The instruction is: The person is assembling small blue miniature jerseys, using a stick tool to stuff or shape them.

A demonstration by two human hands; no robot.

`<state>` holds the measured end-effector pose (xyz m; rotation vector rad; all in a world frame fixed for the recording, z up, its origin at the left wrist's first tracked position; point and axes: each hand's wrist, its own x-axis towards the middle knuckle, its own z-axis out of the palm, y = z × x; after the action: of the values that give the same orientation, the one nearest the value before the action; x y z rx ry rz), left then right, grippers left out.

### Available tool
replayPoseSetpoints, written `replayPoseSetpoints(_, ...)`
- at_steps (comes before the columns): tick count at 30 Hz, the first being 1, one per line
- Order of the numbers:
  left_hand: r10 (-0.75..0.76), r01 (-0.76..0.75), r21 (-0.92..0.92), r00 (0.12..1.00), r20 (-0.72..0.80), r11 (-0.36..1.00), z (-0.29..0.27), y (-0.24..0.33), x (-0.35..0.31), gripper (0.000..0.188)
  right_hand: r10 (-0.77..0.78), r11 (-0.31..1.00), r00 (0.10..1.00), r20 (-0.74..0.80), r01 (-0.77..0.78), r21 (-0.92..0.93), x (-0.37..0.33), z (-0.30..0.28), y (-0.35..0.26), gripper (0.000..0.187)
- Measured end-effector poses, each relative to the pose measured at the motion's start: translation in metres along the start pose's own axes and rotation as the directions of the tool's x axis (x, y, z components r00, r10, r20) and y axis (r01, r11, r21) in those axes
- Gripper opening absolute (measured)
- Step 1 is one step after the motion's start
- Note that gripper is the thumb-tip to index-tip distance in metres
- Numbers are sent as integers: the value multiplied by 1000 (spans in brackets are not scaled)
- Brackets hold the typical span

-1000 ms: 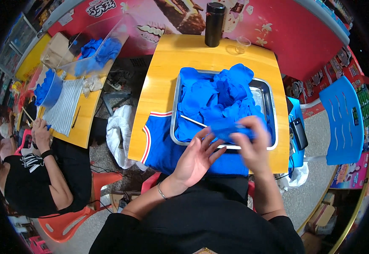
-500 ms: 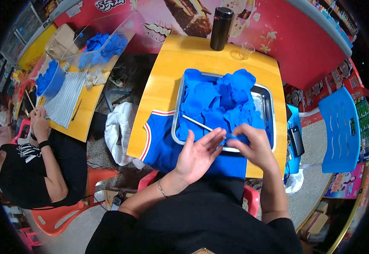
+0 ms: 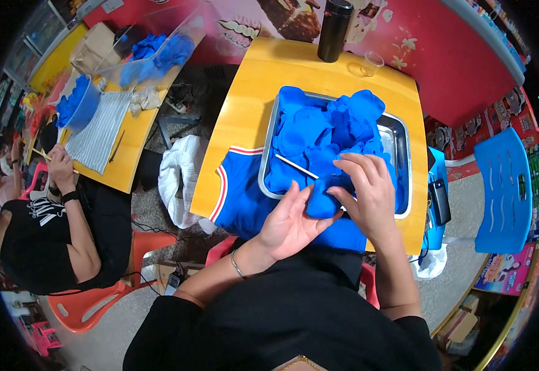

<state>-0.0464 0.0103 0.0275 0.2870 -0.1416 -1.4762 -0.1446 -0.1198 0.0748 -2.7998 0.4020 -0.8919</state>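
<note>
a yellow table (image 3: 248, 111) spreads beneath my fingers, a blue jersey (image 3: 238, 188) with red-and-white trim lying to their left. my left hand (image 3: 293, 224) is palm up, fingers loosely spread, its tips behind a blue petal-shaped piece (image 3: 322, 201); my right hand (image 3: 371, 191) pinches that piece between thumb and fingertips. just beyond my fingertips sits a metal tray (image 3: 407, 157) heaped with blue petal-shaped pieces (image 3: 303, 128), a thin white stick (image 3: 295, 166) lying over them. farther off stands a black bottle (image 3: 333, 34).
</note>
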Motion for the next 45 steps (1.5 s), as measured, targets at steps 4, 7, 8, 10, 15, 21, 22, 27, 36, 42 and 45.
replayPoseSetpoints(4, 8, -12, 61, 997, 75, 998, -10, -1, 0, 80, 107, 971, 988, 108, -128, 204, -15, 2, -25, 42)
replayPoseSetpoints(7, 17, -22, 35, 991, 133, 999, -8, -2, 0, 91, 92, 976, 993, 70, -104, 191, -21, 19, -19, 34)
replayPoseSetpoints(8, 17, -22, 35, 991, 133, 999, -6, -4, -1, 91, 127, 967, 990, 64, -138, 215, -22, 21, -13, 30)
replayPoseSetpoints(10, -18, 18, 1, 992, 126, 1000, -2, -4, -7, 84, 235, 919, 971, 45, -237, 315, -15, 12, -5, 22)
replayPoseSetpoints(15, 49, -49, 143, 999, 0, 989, -7, -3, 1, 78, 85, 506, 993, 77, -110, 856, -25, -33, 25, 28)
replayPoseSetpoints(21, 48, -48, -8, 999, -17, 999, -10, -3, 2, 78, 159, 704, 987, -7, -108, 702, -49, -24, 30, 18)
replayPoseSetpoints(22, 42, -42, -21, 999, 9, 999, -10, -7, 4, 78, 345, 440, 936, 65, -223, 870, -108, 12, 58, 17)
replayPoseSetpoints(27, -9, 11, -113, 1000, 20, 994, -9, -7, -3, 74, 283, 820, 942, 181, -335, 464, -17, -2, 12, 20)
replayPoseSetpoints(36, 99, -92, 258, 995, -17, 962, -2, -8, -10, 52, 373, 536, 911, 178, -368, 760, -25, -9, 1, 24)
replayPoseSetpoints(42, 148, -98, 423, 985, -87, 901, -2, -12, -24, 42, 284, 526, 931, 227, -350, 775, -31, -12, -10, 29)
replayPoseSetpoints(45, 250, -164, 572, 965, -76, 804, -2, -11, -28, 37, 250, 623, 957, 144, -273, 733, -32, -12, -14, 30)
